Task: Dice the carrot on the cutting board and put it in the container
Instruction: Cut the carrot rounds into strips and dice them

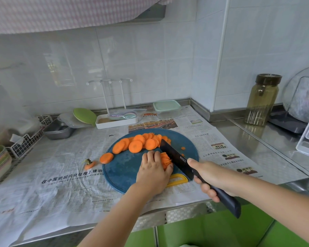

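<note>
One round blue cutting board [121, 168]: heap of flat orange carrot slices [137, 143] at far side, one stray slice [106, 157] at left rim. One carrot stack [165, 160] pinned under curled left grip [153, 173]. One black knife [177, 157] clasped by right grip [209, 177]. One lidded container [166, 108] behind.

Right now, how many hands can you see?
2. The left hand holds stacked carrot slices on the cutting board; the right hand grips the knife.
</note>
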A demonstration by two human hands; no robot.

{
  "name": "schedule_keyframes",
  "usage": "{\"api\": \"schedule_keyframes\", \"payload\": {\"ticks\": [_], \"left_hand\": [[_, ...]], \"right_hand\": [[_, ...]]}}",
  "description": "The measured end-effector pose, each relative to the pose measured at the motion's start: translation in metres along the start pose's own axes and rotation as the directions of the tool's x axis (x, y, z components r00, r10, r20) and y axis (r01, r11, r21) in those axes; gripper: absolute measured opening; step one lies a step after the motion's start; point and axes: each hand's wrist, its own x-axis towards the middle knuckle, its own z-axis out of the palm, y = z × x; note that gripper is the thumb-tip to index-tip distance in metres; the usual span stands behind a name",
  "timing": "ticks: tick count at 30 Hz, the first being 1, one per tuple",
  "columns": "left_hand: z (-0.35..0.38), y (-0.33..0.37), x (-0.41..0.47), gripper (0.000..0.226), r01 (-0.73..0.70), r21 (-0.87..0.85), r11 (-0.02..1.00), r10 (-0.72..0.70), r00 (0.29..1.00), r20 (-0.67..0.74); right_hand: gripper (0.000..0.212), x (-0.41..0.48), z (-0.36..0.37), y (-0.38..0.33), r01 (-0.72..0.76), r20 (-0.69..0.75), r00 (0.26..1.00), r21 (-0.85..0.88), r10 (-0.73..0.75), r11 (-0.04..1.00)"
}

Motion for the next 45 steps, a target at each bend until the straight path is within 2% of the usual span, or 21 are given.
{"api": "schedule_keyframes", "payload": {"ticks": [8,13,20,27,31,38,45], "left_hand": [[0.002,0.003,-0.001,0.063,0.021,-0.018,1.000,-0.021,1.000,-0.008],[0.001,0.003,-0.002,0.099,0.020,0.016,1.000,-0.021,1.000,0.006],[0.001,0.002,-0.003,0.102,0.017,0.030,0.999,-0.017,1.000,0.008],[-0.003,0.004,-0.003,0.102,0.007,0.042,0.999,-0.008,1.000,0.013],[-0.002,0.003,-0.002,0.094,0.007,0.049,0.999,-0.008,1.000,0.020],[-0.001,0.003,-0.001,0.101,0.003,0.062,0.998,-0.004,1.000,0.018],[-0.001,0.004,-0.002,0.100,-0.006,0.074,0.997,0.006,1.000,-0.006]], "right_hand": [[0.057,-0.003,0.000,0.004,0.033,-0.018,0.999,0.047,-0.032,0.998],[0.057,-0.009,0.003,0.000,0.080,-0.037,0.996,0.085,-0.077,0.993],[0.057,-0.018,0.006,-0.005,0.133,-0.038,0.991,0.067,-0.130,0.989],[0.058,-0.019,0.010,-0.007,0.096,-0.034,0.995,0.036,-0.094,0.995],[0.058,-0.016,0.011,-0.009,0.056,-0.040,0.998,0.029,-0.054,0.998],[0.059,-0.013,0.015,-0.013,0.008,-0.048,0.999,-0.037,-0.010,0.999],[0.058,-0.014,0.006,-0.015,0.002,0.005,1.000,-0.049,-0.002,0.999]]}}
